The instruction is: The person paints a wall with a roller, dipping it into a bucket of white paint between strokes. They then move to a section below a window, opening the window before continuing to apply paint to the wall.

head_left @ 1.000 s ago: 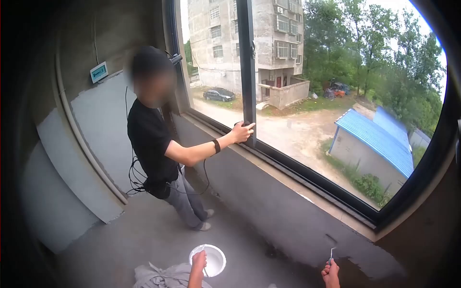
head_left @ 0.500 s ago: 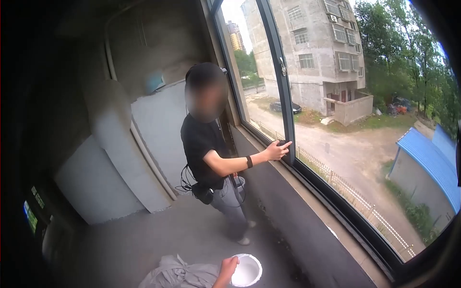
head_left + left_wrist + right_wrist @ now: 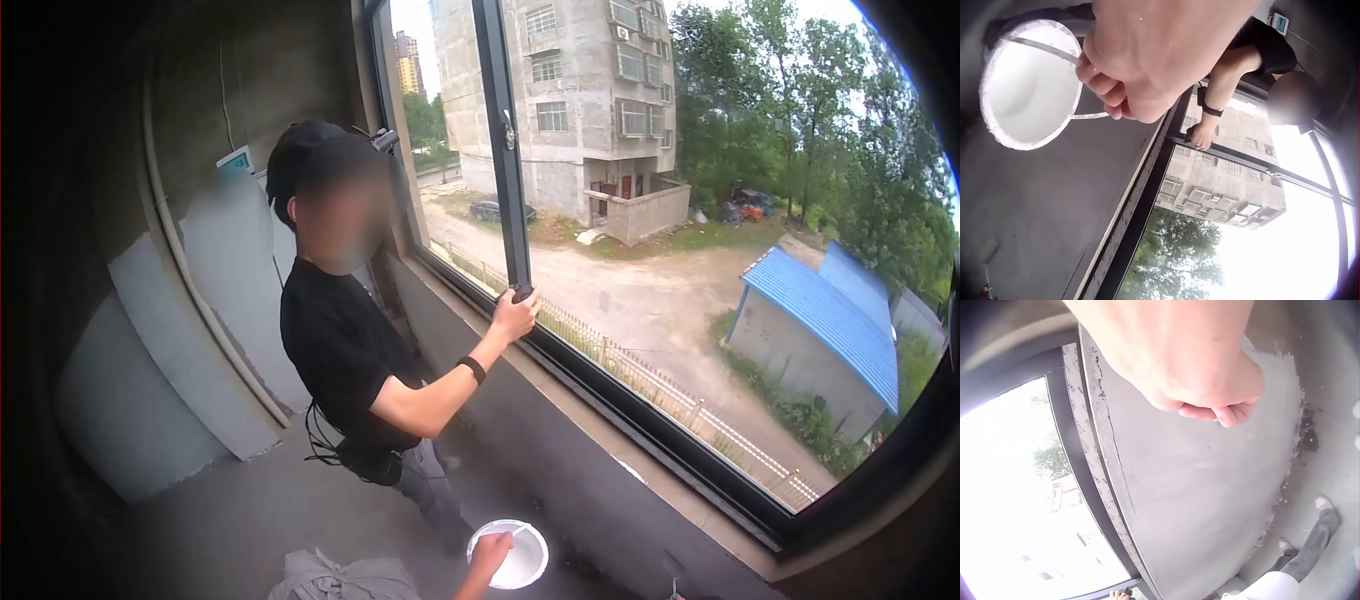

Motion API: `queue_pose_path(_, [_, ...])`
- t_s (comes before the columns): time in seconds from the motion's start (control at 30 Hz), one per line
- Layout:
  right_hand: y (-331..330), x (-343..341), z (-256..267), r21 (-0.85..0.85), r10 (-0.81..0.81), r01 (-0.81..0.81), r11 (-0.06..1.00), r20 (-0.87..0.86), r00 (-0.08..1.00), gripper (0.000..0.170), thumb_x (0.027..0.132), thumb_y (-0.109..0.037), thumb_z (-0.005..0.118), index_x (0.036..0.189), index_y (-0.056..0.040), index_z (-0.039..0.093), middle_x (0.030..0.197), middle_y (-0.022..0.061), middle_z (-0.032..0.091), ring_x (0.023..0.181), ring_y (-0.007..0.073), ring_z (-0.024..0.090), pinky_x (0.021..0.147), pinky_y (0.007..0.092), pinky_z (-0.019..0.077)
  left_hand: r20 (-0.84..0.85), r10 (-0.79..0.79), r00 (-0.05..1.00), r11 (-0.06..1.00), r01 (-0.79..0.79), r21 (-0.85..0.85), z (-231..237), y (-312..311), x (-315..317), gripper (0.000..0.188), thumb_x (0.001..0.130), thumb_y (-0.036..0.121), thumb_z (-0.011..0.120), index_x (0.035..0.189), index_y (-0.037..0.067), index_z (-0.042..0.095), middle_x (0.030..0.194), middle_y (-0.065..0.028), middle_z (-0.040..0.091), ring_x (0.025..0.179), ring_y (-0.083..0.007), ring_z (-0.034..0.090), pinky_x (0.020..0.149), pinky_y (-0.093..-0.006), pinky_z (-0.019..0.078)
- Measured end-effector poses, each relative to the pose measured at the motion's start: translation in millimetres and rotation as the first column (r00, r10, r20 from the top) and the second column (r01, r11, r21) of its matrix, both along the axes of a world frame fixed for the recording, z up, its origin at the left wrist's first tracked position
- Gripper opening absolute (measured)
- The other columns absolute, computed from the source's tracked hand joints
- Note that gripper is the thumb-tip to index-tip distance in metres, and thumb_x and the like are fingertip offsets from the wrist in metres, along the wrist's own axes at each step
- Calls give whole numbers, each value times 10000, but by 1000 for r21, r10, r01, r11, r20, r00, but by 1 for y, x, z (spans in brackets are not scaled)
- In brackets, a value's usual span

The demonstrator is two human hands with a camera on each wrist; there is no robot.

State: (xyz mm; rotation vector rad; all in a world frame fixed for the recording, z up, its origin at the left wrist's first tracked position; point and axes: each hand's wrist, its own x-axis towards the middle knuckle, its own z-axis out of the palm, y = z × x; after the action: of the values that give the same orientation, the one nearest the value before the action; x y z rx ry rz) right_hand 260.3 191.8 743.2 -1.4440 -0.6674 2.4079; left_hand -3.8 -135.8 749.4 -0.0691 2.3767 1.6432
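Observation:
My left hand grips the handle of a white bucket at the bottom of the head view. The left wrist view shows its curled fingers round the thin handle, beside the bucket with pale contents. My right hand is curled in front of the grey wall; what it holds is hidden there. In the left wrist view, a small roller on a metal rod stands against the wall, its handle in my right hand at the lower left corner.
A person in black stands at the left, one hand on the window frame. Below the window runs a sill. Grey cloth lies at the bottom. A pipe runs down the far wall.
The head view has swung right and back. The other person appears nearer, face turned more this way. My right hand has dropped almost out of the head view; my left still holds the bucket.

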Motion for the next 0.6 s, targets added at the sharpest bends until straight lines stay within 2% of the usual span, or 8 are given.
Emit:
queue_pose_path(0.1, [-9,-1,50,32,-52,51,998,36,998,209,973,-186,471,781,-114,512,559,-44,393,419,59,330,376,214,247,43,-116,992,993,117,-12,-3,13,-13,365,855,319,542,729,0,666,613,-67,608,618,-155,590,618,-322,448])
queue_pose_path(0.2, [-17,4,64,58,-92,87,995,87,992,197,969,-207,511,802,-106,528,558,-62,379,402,42,315,356,208,225,58,-178,982,983,180,-40,11,26,-20,351,852,304,541,728,3,673,625,-75,621,628,-159,597,618,-325,444])
queue_pose_path(0.37, [-35,15,106,121,-138,127,985,89,986,182,958,-228,554,836,-94,552,568,-86,359,397,26,304,354,202,221,159,-222,962,974,213,73,3,39,-24,320,835,272,568,757,-16,682,680,-97,646,696,-168,617,669,-326,463])
queue_pose_path(0.43, [-46,18,130,165,-155,139,977,90,984,179,958,-226,554,842,-91,560,564,-85,351,396,25,302,354,204,223,67,-258,964,961,249,120,-7,43,-22,268,792,246,551,672,20,635,541,8,466,510,-92,450,487,-304,356])
queue_pose_path(0.6, [-54,21,126,248,-168,139,959,102,980,169,950,-220,561,852,-83,569,553,-82,333,396,29,301,357,210,226,120,-305,945,949,292,117,-10,54,-25,267,794,247,558,673,23,638,532,8,471,492,-89,451,467,-298,345])
